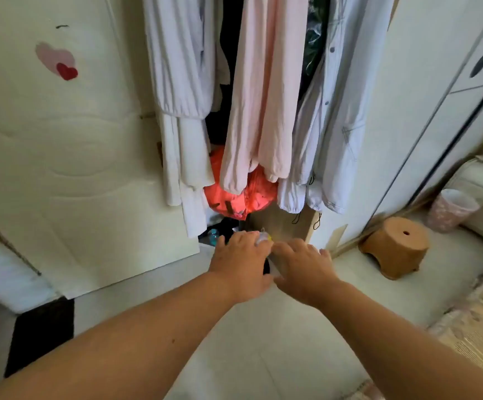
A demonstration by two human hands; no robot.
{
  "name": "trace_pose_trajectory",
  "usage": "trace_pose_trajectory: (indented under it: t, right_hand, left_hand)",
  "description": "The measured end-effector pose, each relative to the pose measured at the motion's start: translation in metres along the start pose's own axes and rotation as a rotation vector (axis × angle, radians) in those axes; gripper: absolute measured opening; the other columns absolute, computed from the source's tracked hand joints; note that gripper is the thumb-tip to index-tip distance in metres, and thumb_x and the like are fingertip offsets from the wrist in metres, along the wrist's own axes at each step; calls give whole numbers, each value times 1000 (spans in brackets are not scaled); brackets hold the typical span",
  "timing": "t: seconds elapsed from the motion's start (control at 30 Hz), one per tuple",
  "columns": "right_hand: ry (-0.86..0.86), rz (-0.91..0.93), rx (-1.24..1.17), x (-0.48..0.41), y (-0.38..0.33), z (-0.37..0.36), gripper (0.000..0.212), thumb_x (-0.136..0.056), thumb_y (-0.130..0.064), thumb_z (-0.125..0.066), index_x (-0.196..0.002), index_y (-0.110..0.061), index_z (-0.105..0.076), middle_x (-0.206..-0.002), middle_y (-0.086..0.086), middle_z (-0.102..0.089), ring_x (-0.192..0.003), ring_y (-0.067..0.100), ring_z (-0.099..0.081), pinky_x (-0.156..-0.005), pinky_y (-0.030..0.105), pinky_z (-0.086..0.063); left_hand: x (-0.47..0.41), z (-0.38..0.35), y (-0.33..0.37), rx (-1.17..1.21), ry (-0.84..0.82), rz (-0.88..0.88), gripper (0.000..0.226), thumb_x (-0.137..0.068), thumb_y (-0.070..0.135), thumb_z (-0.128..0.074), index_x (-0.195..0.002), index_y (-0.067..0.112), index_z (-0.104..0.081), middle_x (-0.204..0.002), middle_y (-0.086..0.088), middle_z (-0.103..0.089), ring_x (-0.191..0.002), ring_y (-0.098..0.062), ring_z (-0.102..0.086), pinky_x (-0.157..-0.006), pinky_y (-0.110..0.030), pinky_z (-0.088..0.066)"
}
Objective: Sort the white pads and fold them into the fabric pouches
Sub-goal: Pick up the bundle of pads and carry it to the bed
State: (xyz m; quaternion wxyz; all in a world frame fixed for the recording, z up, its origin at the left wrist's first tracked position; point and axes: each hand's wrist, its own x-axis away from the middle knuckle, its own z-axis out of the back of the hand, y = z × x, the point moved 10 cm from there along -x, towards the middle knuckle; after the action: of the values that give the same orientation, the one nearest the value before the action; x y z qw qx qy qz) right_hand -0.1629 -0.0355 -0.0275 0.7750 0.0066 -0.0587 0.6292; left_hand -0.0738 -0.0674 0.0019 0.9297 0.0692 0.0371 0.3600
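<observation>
Both arms reach forward and down toward the foot of an open wardrobe. My left hand (pixel 241 261) and my right hand (pixel 302 265) lie side by side, backs up, over a small bundle. Only a bit of that bundle (pixel 263 237) shows between the fingertips: whitish with a yellow spot, and something dark under the palms. My left fingers curl around it. My right fingers are spread flat over it. No white pad or fabric pouch can be made out clearly.
Hanging clothes (pixel 266 96), white, pink and pale blue, fill the wardrobe above the hands. A red plastic bag (pixel 234 200) and a brown cardboard box (pixel 283 223) sit at its bottom. A brown stool (pixel 396 246) and a pink bin (pixel 451 209) stand at right, the open door (pixel 61 168) at left.
</observation>
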Motion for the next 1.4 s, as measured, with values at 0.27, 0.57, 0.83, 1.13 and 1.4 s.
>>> trace_pose_trajectory:
  t: [0.27,0.57,0.83,1.13,1.4]
  right_hand:
    - [62,-392,-56,-56,116,13,73,-79,-50,-58,-142,-34,-25,-147,2,-36,-129,28,-42,-101,46,-33]
    - [116,-788,-91,-14,252,5,70,-80,-53,-58,-139,-33,-27,-144,2,-40,-128,28,-43,-101,51,-34]
    - [142,-991,-115,15,441,2,71,-79,-53,-54,-140,-32,-24,-142,3,-42,-128,29,-44,-104,55,-30]
    - [128,-1118,-165,30,641,33,66,-79,-48,-55,-137,-28,-31,-142,3,-41,-127,29,-44,-103,56,-29]
    - [120,-1251,-168,26,792,25,66,-80,-48,-52,-138,-31,-27,-144,4,-39,-127,31,-44,-102,54,-29]
  left_hand:
    - [-146,-23,42,46,-139,-361,68,-77,44,-57,-138,24,-36,-146,-12,-37,-129,-33,-38,-103,-44,-36]
    - [-228,-68,181,82,-262,-746,72,-81,43,-55,-144,23,-27,-147,-7,-34,-132,-29,-34,-102,-42,-37]
    - [-337,-111,339,15,-301,-897,72,-80,46,-54,-145,28,-29,-155,-5,-26,-138,-27,-27,-106,-44,-35]
    - [-479,-123,500,-1,-341,-913,74,-79,48,-54,-145,26,-28,-154,-7,-27,-137,-29,-28,-107,-42,-33]
    - [-575,-156,640,-77,-328,-1130,79,-69,57,-42,-141,27,-33,-151,-9,-32,-131,-33,-36,-104,-43,-34]
